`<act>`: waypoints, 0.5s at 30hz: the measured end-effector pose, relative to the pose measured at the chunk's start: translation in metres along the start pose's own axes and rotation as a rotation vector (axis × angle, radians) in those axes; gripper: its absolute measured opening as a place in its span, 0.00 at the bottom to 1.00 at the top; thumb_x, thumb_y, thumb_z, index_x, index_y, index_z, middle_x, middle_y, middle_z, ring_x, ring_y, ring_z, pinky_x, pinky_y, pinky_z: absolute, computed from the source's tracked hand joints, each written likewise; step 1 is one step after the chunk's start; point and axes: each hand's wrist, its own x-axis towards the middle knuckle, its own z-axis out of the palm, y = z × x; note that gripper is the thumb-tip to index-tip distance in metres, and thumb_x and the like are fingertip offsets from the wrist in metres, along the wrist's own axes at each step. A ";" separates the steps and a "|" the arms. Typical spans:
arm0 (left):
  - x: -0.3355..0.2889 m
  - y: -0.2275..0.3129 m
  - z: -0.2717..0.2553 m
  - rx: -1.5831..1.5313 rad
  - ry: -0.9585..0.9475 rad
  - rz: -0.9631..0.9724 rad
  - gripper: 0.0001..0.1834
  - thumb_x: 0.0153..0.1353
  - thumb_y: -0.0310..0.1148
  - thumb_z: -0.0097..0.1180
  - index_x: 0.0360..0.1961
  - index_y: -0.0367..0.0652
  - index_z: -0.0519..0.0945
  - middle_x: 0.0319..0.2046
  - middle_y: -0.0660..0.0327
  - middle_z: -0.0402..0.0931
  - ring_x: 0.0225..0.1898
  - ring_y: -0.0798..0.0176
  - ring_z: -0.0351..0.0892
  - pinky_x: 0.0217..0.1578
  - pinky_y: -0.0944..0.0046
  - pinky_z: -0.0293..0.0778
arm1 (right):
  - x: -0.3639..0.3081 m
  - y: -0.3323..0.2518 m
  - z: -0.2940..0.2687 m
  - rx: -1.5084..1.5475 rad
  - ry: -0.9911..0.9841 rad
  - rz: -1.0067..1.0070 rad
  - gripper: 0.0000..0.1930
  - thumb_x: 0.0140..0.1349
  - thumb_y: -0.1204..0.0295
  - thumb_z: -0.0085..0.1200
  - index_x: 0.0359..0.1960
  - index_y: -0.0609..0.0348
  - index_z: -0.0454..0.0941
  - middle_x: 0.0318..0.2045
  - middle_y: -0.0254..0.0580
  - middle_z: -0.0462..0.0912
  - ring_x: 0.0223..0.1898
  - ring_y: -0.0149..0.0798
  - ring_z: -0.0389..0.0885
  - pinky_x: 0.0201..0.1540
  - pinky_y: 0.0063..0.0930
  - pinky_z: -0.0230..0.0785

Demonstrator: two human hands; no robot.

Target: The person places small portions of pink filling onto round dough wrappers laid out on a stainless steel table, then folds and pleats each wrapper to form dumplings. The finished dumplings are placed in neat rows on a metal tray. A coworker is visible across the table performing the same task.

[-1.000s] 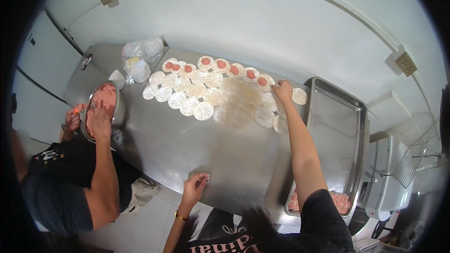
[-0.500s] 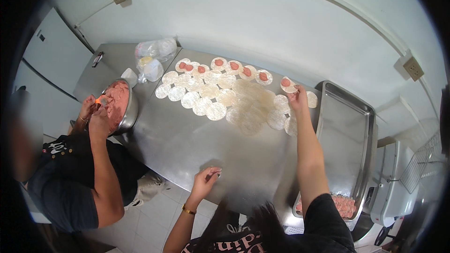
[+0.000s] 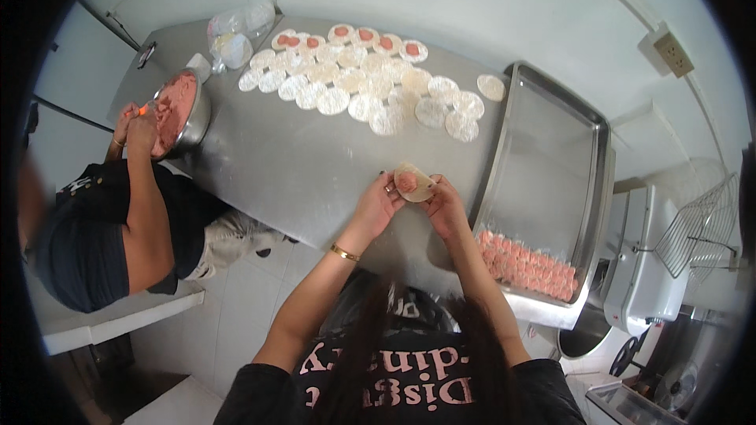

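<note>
Between my two hands, above the near part of the steel table point(image 3: 291, 157), is a round dumpling wrapper point(image 3: 415, 175) with a lump of pink meat filling point(image 3: 406, 182) on it. My left hand point(image 3: 379, 203) grips its left edge and my right hand point(image 3: 442, 203) pinches its right edge. Beyond them lie rows of round pale wrappers point(image 3: 334, 101). Several in the far row bear a lump of pink filling point(image 3: 366, 35). One bare wrapper point(image 3: 491, 87) lies apart, close to the tray.
A large metal tray point(image 3: 504, 122) stands at the right, with rows of filled dumplings point(image 3: 526, 267) at its near end. At the left a co-worker's hands point(image 3: 140, 127) work at a steel bowl point(image 3: 200, 114) of pink meat. Plastic bags point(image 3: 240, 31) lie at the back left.
My right hand has brought the filled wrapper back from the far row toward me. My left hand has moved up and taken its other edge. The view has tilted downward.
</note>
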 end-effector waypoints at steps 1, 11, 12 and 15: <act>-0.013 -0.006 -0.007 0.037 0.025 -0.024 0.23 0.72 0.41 0.34 0.56 0.32 0.65 0.52 0.55 0.68 0.55 0.57 0.70 0.59 0.57 0.66 | -0.015 0.012 -0.004 -0.040 0.037 0.009 0.09 0.60 0.75 0.46 0.42 0.56 0.69 0.39 0.39 0.77 0.41 0.36 0.78 0.48 0.34 0.73; -0.058 -0.037 -0.043 0.572 0.168 -0.169 0.23 0.72 0.42 0.34 0.54 0.33 0.70 0.50 0.53 0.74 0.51 0.61 0.75 0.54 0.61 0.71 | -0.054 0.060 -0.036 -0.658 0.315 -0.027 0.21 0.55 0.82 0.52 0.52 0.65 0.69 0.39 0.41 0.79 0.39 0.31 0.78 0.41 0.23 0.72; -0.059 -0.038 -0.043 0.575 0.187 -0.152 0.23 0.72 0.41 0.35 0.54 0.33 0.70 0.51 0.53 0.74 0.51 0.61 0.75 0.54 0.61 0.71 | -0.055 0.060 -0.036 -0.733 0.287 -0.056 0.21 0.54 0.83 0.52 0.52 0.66 0.70 0.38 0.41 0.79 0.38 0.31 0.78 0.41 0.23 0.72; -0.067 -0.044 -0.040 0.606 0.213 -0.092 0.20 0.72 0.38 0.37 0.53 0.34 0.71 0.50 0.55 0.74 0.51 0.62 0.75 0.54 0.64 0.71 | -0.062 0.058 -0.034 -0.859 0.301 -0.030 0.20 0.52 0.84 0.53 0.50 0.69 0.71 0.39 0.43 0.79 0.38 0.32 0.78 0.40 0.22 0.73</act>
